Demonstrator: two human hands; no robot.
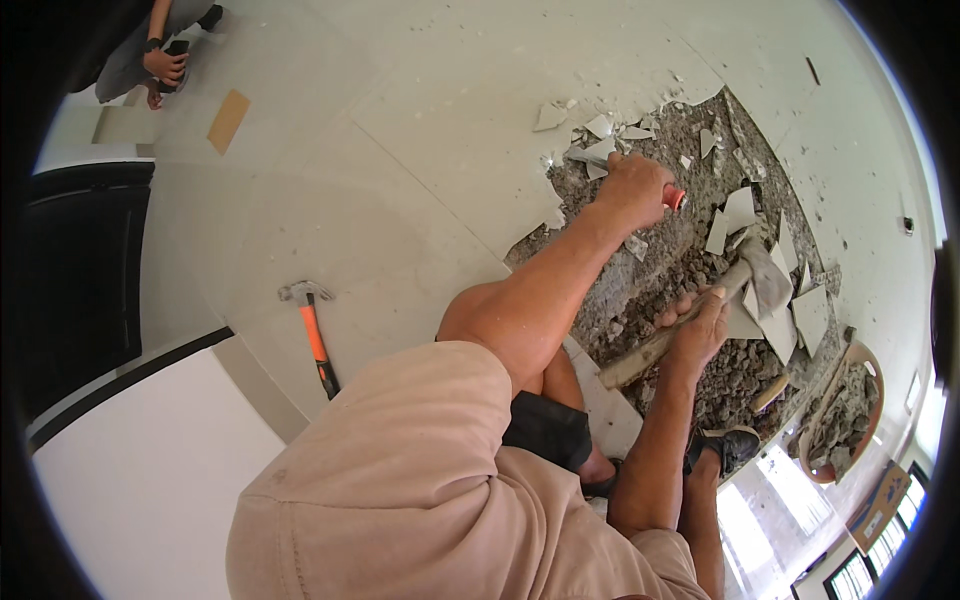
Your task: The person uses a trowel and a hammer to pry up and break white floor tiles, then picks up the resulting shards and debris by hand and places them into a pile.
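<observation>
My left hand point(635, 185) grips a chisel point(590, 155) with a red handle end, its metal blade angled onto the broken edge of the pale floor tile. Lower and to the right, my right hand point(700, 325) holds the handle of a dusty mallet or hammer point(765, 275), its head raised over broken tile pieces point(800, 320). Around both hands lies a patch of exposed grey rubble point(680, 250) with white tile shards.
An orange-handled claw hammer point(318, 345) lies on the tile at left. A curved container of rubble point(840, 420) sits at lower right. Another person point(165, 65) crouches at upper left beside a cardboard piece point(228, 120). A black door point(75, 270) is at far left.
</observation>
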